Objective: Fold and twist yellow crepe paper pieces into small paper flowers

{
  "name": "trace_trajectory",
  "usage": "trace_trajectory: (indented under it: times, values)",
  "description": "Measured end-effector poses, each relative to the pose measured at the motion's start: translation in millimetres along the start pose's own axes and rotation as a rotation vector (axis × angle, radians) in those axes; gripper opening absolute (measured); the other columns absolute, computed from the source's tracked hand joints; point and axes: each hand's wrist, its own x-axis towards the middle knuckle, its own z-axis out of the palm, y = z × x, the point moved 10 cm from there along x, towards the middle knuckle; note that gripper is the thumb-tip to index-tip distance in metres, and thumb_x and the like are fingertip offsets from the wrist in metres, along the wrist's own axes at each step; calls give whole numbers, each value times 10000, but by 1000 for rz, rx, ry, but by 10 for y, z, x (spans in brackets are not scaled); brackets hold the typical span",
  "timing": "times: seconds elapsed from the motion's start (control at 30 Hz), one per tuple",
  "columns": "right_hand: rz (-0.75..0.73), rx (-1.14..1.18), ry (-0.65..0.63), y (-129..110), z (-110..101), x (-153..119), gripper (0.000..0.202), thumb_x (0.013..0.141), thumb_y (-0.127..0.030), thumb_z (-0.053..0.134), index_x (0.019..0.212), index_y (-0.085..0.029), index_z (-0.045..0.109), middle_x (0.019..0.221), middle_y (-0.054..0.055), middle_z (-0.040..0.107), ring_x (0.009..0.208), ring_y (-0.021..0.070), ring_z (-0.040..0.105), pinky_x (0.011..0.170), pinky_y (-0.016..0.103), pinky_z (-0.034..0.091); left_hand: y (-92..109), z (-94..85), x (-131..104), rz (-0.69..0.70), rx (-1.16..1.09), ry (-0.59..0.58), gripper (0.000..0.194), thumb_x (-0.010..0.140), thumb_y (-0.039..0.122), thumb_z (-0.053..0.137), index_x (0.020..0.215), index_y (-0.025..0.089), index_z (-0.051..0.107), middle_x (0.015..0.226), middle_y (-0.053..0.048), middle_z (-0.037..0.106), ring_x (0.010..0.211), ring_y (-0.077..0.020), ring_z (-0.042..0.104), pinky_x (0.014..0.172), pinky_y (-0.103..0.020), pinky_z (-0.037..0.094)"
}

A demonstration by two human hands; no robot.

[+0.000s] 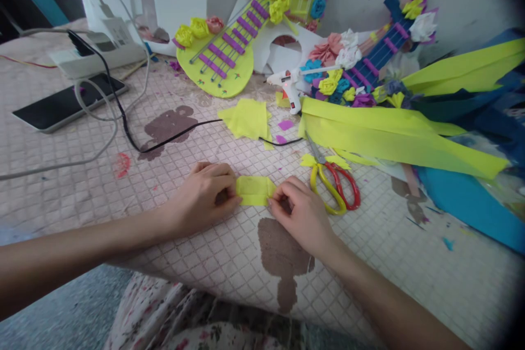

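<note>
A small piece of yellow crepe paper (254, 190), with a fold line along it, lies near the front of the table between my hands. My left hand (209, 191) pinches its left end, fingers curled. The thumb and forefinger of my right hand (301, 210) close on its right end. Just beyond it is a pile of yellow paper squares (248, 117). Scissors (334, 183) with one yellow and one red handle rest right of my right hand, their blades pointing away from me.
A white glue gun (290, 93) stands behind the scissors, its black cord crossing the table. Long yellow paper strips (394, 126) and blue paper (471, 202) spread at right. Flower-trimmed paper instruments (229, 60) lean at the back. A phone (69, 101) and power strip (98, 54) sit at left.
</note>
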Motion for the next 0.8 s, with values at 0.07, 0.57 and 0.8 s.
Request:
trace_trajectory:
  times: [0.07, 0.57, 0.8]
  values:
    - [-1, -8, -3, 0, 4, -6, 130, 789, -164, 568, 691, -191, 488, 738, -15, 519, 641, 115, 491, 608, 268, 365, -6, -2, 6, -11, 7, 3, 138, 797, 213, 557, 679, 153, 521, 780, -3, 578, 744, -139, 543, 791, -334, 335]
    - [-56, 87, -19, -61, -3, -26, 120, 816, -94, 518, 823, -213, 532, 850, -3, 550, 689, 108, 544, 604, 245, 402, -4, -7, -23, 15, -107, 8, 60, 840, 166, 513, 831, 178, 572, 862, 8, 596, 842, -137, 557, 866, -341, 321]
    - [-34, 58, -47, -66, 23, -14, 52, 848, -165, 525, 835, -208, 550, 861, 1, 578, 725, 121, 579, 634, 261, 420, 7, 16, 12, 20, -72, -34, 134, 833, 151, 503, 852, 196, 627, 892, 7, 621, 855, -141, 574, 855, -344, 312]
